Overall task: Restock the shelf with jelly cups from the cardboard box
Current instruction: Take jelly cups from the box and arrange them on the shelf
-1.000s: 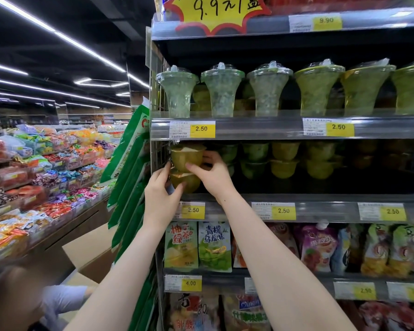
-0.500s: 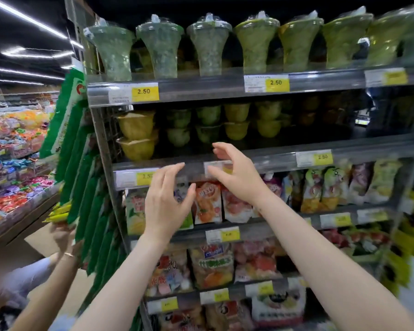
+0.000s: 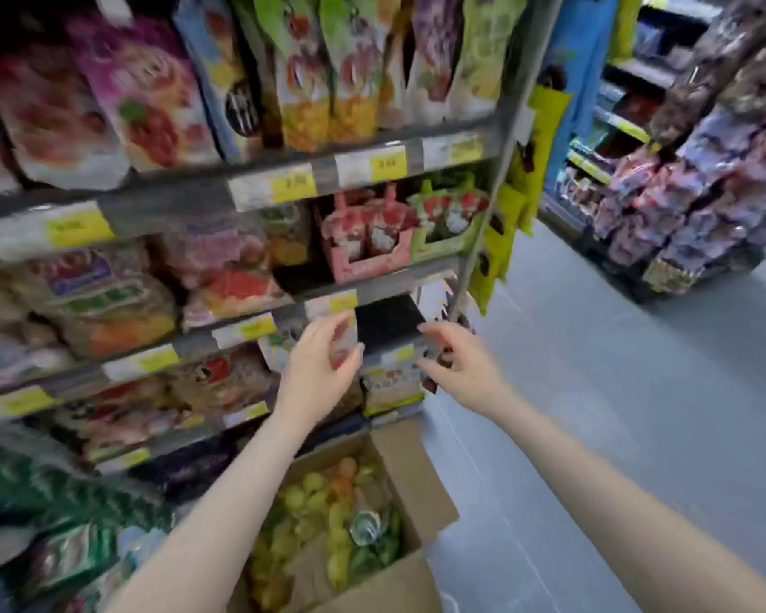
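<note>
An open cardboard box (image 3: 410, 473) stands on the floor below the shelf, holding several yellow, green and orange jelly cups (image 3: 328, 515). My left hand (image 3: 317, 376) hangs above the box in front of the lower shelves, fingers loosely curved and holding nothing. My right hand (image 3: 461, 369) is level with it to the right, fingers relaxed, also empty. The shelf rows (image 3: 257, 329) in view carry bags of snacks; the jelly cup shelf is out of frame above. The picture is blurred by motion.
Price tags (image 3: 293, 188) line the grey shelf edges. Pink and green display cartons (image 3: 399, 232) sit on a middle shelf. Green packets (image 3: 496, 241) hang on the shelf's end post. Grey floor (image 3: 593, 413) opens to the right, with another stocked rack (image 3: 699, 179) beyond.
My view has swung down and right from the jelly cup shelf to the box on the floor. Both hands let go of the stacked cups and dropped, empty, toward the box.
</note>
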### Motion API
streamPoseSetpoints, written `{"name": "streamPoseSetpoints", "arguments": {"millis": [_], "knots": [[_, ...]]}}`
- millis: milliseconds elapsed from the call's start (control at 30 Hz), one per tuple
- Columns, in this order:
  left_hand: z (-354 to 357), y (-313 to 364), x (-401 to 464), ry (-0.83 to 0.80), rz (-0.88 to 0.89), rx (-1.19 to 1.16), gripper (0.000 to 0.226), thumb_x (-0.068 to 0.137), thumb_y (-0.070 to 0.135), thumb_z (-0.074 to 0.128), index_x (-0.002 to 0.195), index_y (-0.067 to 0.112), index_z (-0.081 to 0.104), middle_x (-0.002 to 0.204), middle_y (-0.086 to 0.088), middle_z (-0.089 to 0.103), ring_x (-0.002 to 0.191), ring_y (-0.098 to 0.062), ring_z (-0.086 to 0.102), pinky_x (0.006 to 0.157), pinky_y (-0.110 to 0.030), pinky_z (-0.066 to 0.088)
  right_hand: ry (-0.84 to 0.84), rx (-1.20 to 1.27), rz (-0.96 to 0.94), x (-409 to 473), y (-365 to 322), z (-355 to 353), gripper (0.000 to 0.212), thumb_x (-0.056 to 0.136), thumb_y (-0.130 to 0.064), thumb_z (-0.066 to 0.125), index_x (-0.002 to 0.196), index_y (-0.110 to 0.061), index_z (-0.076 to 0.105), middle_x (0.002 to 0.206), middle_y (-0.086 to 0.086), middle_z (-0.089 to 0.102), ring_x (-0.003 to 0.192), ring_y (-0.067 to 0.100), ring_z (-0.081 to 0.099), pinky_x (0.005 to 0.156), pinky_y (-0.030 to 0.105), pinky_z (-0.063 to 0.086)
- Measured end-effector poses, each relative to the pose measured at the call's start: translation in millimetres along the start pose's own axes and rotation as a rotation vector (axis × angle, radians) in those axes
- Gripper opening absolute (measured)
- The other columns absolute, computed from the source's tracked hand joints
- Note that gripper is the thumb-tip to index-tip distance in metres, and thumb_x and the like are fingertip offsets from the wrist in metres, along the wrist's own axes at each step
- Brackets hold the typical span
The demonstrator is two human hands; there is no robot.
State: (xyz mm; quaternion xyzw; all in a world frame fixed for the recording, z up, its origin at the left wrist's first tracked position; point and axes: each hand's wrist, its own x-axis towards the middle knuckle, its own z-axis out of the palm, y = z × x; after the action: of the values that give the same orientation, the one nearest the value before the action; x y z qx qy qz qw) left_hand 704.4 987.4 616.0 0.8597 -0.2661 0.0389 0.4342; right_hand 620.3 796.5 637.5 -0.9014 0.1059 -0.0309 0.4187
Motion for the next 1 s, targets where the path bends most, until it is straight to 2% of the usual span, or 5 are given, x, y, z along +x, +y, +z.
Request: {"name": "streamPoseSetpoints", "arguments": {"millis": [267, 467, 633, 800, 1000], "knots": [[133, -104, -109, -0.220, -0.432, -0.006, 0.036, 0.088, 0.024, 0.062, 0.123, 0.027, 0.052, 0.103, 0.011, 0.054, 0.099, -0.006, 0.056, 0.082, -0.023, 0.049, -0.244, 0.039, 0.290, -38, 191, 75, 0.043, 0.082, -0.021, 0.062, 0.123, -0.012, 0.053, 0.112, -0.006, 0.050, 0.108, 0.016, 0.053, 0.093, 0.027, 0.043], [149, -180, -169, -0.334, -0.611, 0.058, 0.035, 0.088, 0.032, 0.062, 0.121, 0.029, 0.053, 0.107, 0.009, 0.055, 0.099, -0.006, 0.056, 0.079, -0.020, 0.046, -0.355, 0.035, 0.416, -55, 242, 148, 0.081, 0.059, -0.053, 0.039, 0.127, -0.011, 0.050, 0.120, 0.002, 0.052, 0.119, 0.021, 0.049, 0.095, 0.035, 0.043], [151, -244, -190, -0.427, -0.619, 0.009, 0.031, 0.086, 0.038, 0.061, 0.114, 0.042, 0.047, 0.109, 0.017, 0.054, 0.100, -0.001, 0.055, 0.080, -0.017, 0.046, -0.400, 0.104, 0.516, -58, 258, 229, 0.045, 0.086, -0.018, 0.064, 0.128, -0.020, 0.048, 0.117, -0.006, 0.052, 0.114, 0.013, 0.053, 0.095, 0.025, 0.044], [164, -324, -196, -0.582, -0.597, -0.028, 0.032, 0.087, 0.040, 0.060, 0.114, 0.043, 0.044, 0.115, 0.020, 0.050, 0.106, 0.001, 0.051, 0.089, -0.019, 0.046, -0.304, 0.145, 0.658, -68, 283, 323, 0.041, 0.079, -0.026, 0.063, 0.108, -0.045, 0.042, 0.116, 0.001, 0.058, 0.109, 0.019, 0.056, 0.096, 0.032, 0.046], [231, -410, -216, -0.690, -0.545, -0.050, 0.040, 0.085, 0.031, 0.067, 0.115, 0.043, 0.045, 0.112, 0.021, 0.051, 0.108, -0.002, 0.051, 0.093, -0.020, 0.044, -0.228, 0.168, 0.850, -69, 341, 412, 0.042, 0.091, -0.016, 0.058, 0.131, -0.014, 0.044, 0.122, 0.001, 0.052, 0.109, 0.013, 0.052, 0.088, 0.013, 0.038]]}}
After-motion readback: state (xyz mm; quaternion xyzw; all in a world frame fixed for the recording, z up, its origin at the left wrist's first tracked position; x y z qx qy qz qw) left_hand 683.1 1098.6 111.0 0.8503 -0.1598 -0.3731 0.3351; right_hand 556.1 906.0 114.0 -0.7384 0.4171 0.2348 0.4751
